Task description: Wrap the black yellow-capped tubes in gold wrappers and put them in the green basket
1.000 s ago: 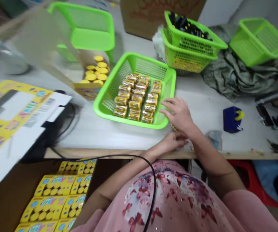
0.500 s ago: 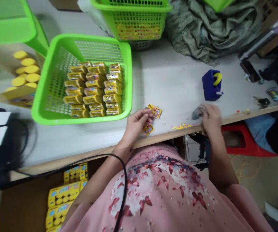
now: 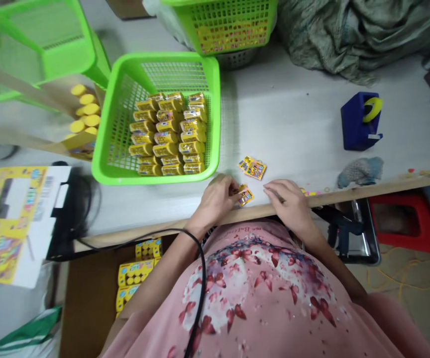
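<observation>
My left hand (image 3: 218,199) rests near the table's front edge, its thumb and fingers closed on the near end of a small yellow printed card (image 3: 245,195). Just beyond it lie more small yellow cards (image 3: 253,167), overlapping on the table. Facing the left hand across a short gap, my right hand (image 3: 288,201) has its fingers stretched loosely toward the card, with nothing visible in them. Small pink and yellow bits (image 3: 310,193) lie beside the right hand, partly hidden by it. Farther right is a crumpled grey-blue cloth (image 3: 360,172).
A green basket (image 3: 100,166) holds rows of yellow wrapped tubs (image 3: 166,136). Another green basket (image 3: 233,27) stands behind it. A blue tape dispenser (image 3: 360,122) is at right. A black cable (image 3: 200,248) crosses my left forearm. Printed boxes (image 3: 136,272) sit below the table.
My right hand has left the grey-blue cloth and moved left toward the card. The left hand stays on the nearer card. The view has shifted left.
</observation>
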Tool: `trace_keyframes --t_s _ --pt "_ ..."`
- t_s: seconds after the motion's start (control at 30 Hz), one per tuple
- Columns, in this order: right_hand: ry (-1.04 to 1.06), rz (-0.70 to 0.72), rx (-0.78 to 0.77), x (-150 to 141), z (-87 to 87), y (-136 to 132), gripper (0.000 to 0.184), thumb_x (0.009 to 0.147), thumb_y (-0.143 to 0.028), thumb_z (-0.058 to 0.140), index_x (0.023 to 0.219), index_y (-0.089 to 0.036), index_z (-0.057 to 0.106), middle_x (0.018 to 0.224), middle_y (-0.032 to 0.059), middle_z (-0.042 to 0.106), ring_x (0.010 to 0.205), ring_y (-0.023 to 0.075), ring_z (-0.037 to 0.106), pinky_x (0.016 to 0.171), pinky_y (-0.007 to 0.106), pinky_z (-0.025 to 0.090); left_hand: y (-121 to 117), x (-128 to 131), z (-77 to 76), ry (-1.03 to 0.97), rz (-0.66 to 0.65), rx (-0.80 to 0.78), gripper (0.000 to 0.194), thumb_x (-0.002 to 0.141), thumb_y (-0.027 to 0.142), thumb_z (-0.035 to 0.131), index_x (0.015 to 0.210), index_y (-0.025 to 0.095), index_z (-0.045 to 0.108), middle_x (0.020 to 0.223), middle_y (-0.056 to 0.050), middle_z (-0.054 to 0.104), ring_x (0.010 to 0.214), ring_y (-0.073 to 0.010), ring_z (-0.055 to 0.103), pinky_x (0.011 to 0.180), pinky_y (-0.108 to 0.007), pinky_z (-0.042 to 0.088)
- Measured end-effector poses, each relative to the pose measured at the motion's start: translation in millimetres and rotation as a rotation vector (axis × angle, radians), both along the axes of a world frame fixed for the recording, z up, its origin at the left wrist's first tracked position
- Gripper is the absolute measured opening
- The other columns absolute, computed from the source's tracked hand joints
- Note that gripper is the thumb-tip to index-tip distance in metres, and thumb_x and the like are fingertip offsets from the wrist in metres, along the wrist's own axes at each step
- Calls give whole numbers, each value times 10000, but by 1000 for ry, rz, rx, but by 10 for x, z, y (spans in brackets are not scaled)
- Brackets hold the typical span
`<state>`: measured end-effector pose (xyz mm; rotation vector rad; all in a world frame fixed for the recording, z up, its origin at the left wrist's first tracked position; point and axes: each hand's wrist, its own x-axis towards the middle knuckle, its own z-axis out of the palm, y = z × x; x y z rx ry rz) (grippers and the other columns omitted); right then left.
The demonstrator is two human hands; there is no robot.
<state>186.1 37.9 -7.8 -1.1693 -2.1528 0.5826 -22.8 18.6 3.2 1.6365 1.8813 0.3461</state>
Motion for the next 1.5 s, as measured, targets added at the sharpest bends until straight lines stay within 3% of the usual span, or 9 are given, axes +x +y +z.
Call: trace_keyframes --t_s 0.2,0.43,0.57,0.63,0.77,0.93,1.07,1.3,1.5 --pt "-52 139 -106 -144 -39 -20 265 918 -241 600 1161 -162 669 1121 124 723 1024 258 649 923 431 533 -46 12 -1 -33 -25 -12 323 789 176 637 1110 168 612 898 -53 666 825 -220 618 784 -345 490" --pt "-84 111 -163 -162 -58 10 246 893 -221 624 1131 -209 687 1116 111 715 1023 271 649 945 459 525 -16 33 -14 22 -115 58 52 773 157 600 797 181 640 864 -82 631 836 -242 598 804 -376 483" --pt "42 82 -246 -138 -62 -40 320 890 -280 630 1206 -239 656 1149 99 718 1049 265 658 953 464 526 -140 60 -88 -227 21 141 10 794 203 595 798 195 597 765 -19 608 729 -187 565 721 -323 466" --pt "141 78 -332 -141 -76 -28 336 886 -299 626 1218 -251 649 1184 82 713 1061 243 665 959 434 529 -164 108 -118 -427 110 155 81 808 269 612 827 194 586 739 9 598 680 -154 548 671 -287 457" --pt "381 -1 -479 -175 -193 214 252 888 -317 581 1098 -229 689 1084 45 747 917 189 703 843 343 569 10 222 -142 -678 198 237 246 772 298 684 967 175 599 808 -1 623 714 -143 583 693 -274 488" --pt "382 -80 -478 -252 -352 616 225 869 -276 580 1042 -196 698 964 40 745 788 168 688 765 321 569 415 200 -142 -282 255 297 461 763 304 709 1174 130 599 1066 -104 634 802 -178 595 765 -324 500" --pt "251 -105 -297 -318 -352 647 215 860 -219 593 1028 -198 726 999 74 695 857 183 672 826 340 560 595 167 -131 -42 179 209 439 766 362 694 1106 91 629 1003 -132 630 862 -235 598 828 -379 487" --pt "143 -112 -193 -334 -369 589 270 871 -170 556 1085 -194 719 1038 96 650 966 207 646 891 353 546 743 160 -79 -98 119 30 253 676 321 724 846 163 624 731 -25 584 695 -198 561 702 -338 467" --pt "150 -87 -177 -320 -390 586 265 861 -154 552 1057 -212 720 1027 85 662 962 211 648 902 372 543 728 202 6 -5 112 61 239 653 271 748 809 184 589 816 -60 610 750 -231 586 718 -358 463"
